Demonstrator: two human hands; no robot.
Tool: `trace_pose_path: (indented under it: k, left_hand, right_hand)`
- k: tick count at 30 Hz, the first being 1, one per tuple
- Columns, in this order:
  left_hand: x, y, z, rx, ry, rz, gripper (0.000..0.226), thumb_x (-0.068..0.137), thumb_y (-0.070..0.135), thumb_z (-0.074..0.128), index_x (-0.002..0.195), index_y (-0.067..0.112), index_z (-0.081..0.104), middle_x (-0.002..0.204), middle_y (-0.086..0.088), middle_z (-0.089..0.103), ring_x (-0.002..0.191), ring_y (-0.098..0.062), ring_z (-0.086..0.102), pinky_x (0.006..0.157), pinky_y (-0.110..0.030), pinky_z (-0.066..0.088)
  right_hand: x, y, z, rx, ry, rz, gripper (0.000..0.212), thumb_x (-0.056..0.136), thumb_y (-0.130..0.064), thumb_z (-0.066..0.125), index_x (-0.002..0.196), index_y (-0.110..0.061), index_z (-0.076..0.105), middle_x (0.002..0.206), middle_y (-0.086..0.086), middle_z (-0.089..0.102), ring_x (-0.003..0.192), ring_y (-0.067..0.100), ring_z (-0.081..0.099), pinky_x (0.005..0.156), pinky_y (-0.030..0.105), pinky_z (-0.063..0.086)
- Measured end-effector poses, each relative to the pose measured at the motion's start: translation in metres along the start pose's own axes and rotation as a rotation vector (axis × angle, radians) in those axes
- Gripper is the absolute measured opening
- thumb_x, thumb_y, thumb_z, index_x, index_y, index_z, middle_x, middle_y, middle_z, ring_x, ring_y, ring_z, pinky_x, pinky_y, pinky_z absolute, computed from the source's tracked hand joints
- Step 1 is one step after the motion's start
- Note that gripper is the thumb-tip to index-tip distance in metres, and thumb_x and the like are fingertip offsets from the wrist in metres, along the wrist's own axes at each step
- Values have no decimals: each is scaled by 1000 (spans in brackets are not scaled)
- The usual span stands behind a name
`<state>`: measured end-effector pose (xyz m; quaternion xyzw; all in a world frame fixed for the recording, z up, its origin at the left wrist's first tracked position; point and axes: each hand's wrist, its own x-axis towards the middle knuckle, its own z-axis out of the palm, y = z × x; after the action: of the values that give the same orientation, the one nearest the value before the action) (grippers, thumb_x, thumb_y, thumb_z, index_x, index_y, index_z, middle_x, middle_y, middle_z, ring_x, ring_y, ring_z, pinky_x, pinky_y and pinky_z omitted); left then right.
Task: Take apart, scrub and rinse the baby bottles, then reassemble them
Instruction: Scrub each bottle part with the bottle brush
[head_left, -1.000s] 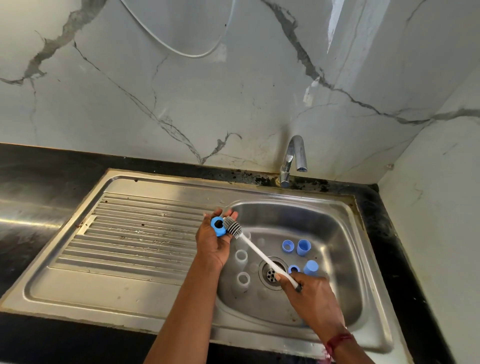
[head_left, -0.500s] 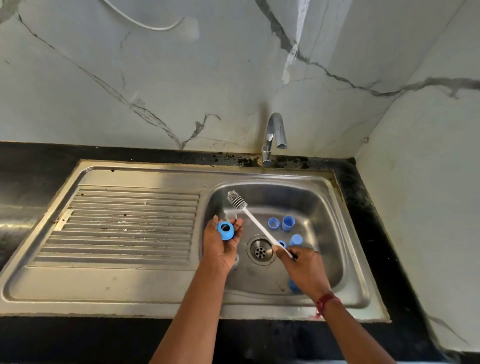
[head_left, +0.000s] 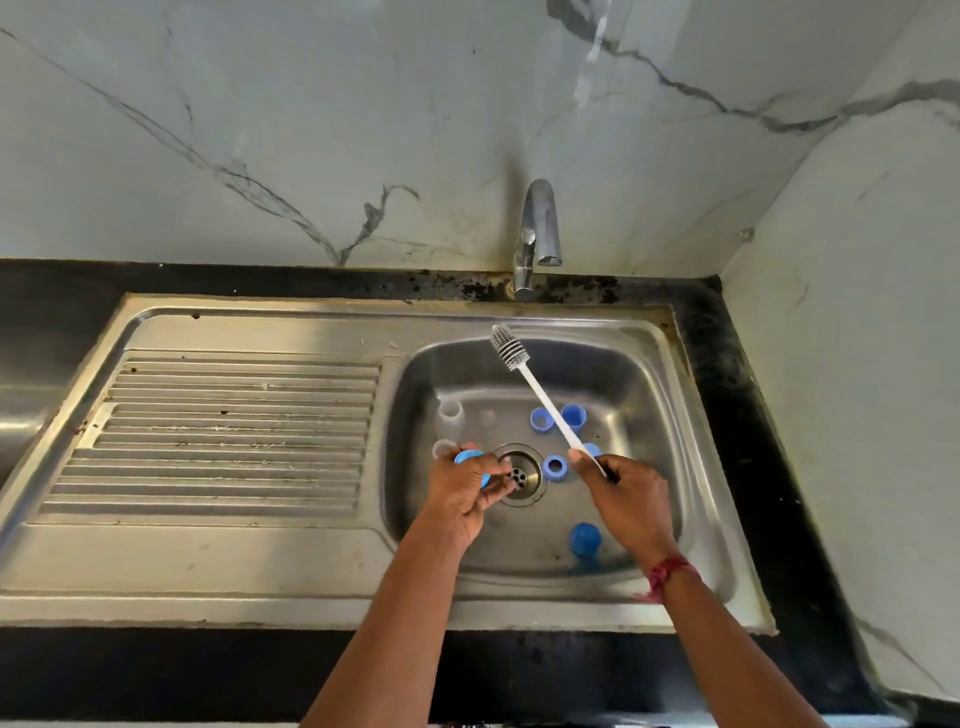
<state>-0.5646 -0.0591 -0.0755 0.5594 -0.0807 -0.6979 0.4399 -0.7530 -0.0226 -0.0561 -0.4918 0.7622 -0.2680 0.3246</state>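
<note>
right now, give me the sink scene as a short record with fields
left hand: holds a blue ring, just left of the drain
right hand: holds the brush by its handle end, with the bristle head raised toward the back of the basin
blue parts: several lie loose on the basin floor
clear bottles: at the basin's left
tap: no water seen

Even daylight, soft focus, wide-angle bowing at edges
</note>
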Motion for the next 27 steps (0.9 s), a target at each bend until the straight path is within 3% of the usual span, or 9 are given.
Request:
trace_pose_path:
  k: [2, 5, 9, 12, 14, 17, 20, 23, 27]
  left_hand:
    - [3, -6, 6, 60, 15, -33, 40, 76, -25, 59, 94, 8, 46, 74, -13, 60, 79, -34, 67, 78, -52, 60]
    - [14, -23, 18, 209, 47, -54, 48, 72, -23, 68, 102, 8, 47, 85, -16, 65, 76, -32, 70, 66, -45, 62]
    - [35, -49, 33, 602, 84, 22, 44, 66, -7, 71, 95, 21, 51, 94, -9, 63, 78, -25, 62, 61, -35, 56]
    - [52, -57, 43, 989, 53, 91, 46, 66, 8, 76, 106, 20, 57, 93, 2, 63, 83, -17, 61, 70, -32, 56]
    - [63, -63, 47, 1154, -15, 89, 51, 73, 9, 75, 119, 18, 55, 102, 0, 61, 89, -17, 59, 72, -28, 49]
    - [79, -74, 49, 1324, -68, 57, 58, 77, 12, 75, 130, 20, 54, 121, -5, 62, 106, -20, 60, 79, -24, 46]
    - [91, -86, 52, 1493, -72, 20, 59, 78, 18, 78, 132, 22, 56, 128, -5, 62, 114, -22, 61, 90, -30, 53]
    - [95, -95, 52, 1687, -58, 82, 49, 83, 28, 74, 129, 23, 59, 133, -5, 59, 112, -23, 62, 88, -34, 53]
    - [101, -104, 51, 1741, 5, 98, 44, 97, 32, 58, 140, 24, 50, 150, -7, 43, 119, -27, 58, 94, -41, 53]
  right_hand:
    - [5, 6, 0, 5, -20, 14, 62, 88, -60, 58, 63, -3, 56, 57, 13, 53, 49, 13, 40, 48, 24, 34]
    - [17, 14, -2, 15, -42, 27, 65, 88, -61, 58, 66, 1, 54, 56, 11, 48, 50, 11, 38, 48, 25, 31]
    - [40, 25, -3, 32, -51, 47, 63, 87, -61, 59, 69, -1, 59, 54, 5, 48, 51, 14, 41, 51, 29, 34]
    - [55, 33, -4, 49, -83, 37, 54, 88, -59, 59, 77, -7, 70, 53, 7, 52, 50, 17, 46, 52, 32, 41]
    - [65, 36, -5, 40, -105, 25, 49, 89, -57, 60, 79, -10, 72, 58, 11, 57, 53, 25, 50, 53, 35, 45]
    - [78, 36, -6, -37, -142, -13, 49, 91, -55, 59, 75, -10, 71, 59, 7, 60, 53, 19, 51, 47, 22, 37]
    - [92, 36, -5, -98, -182, -51, 50, 93, -52, 59, 68, -9, 66, 58, 6, 60, 50, 10, 43, 51, 15, 36]
    - [102, 35, -2, -101, -211, -54, 53, 92, -52, 59, 61, -10, 59, 49, -2, 50, 46, 7, 39, 49, 14, 36]
    - [115, 35, 7, -44, -225, -74, 53, 90, -54, 61, 52, -19, 50, 43, -7, 44, 45, 6, 42, 44, 14, 33]
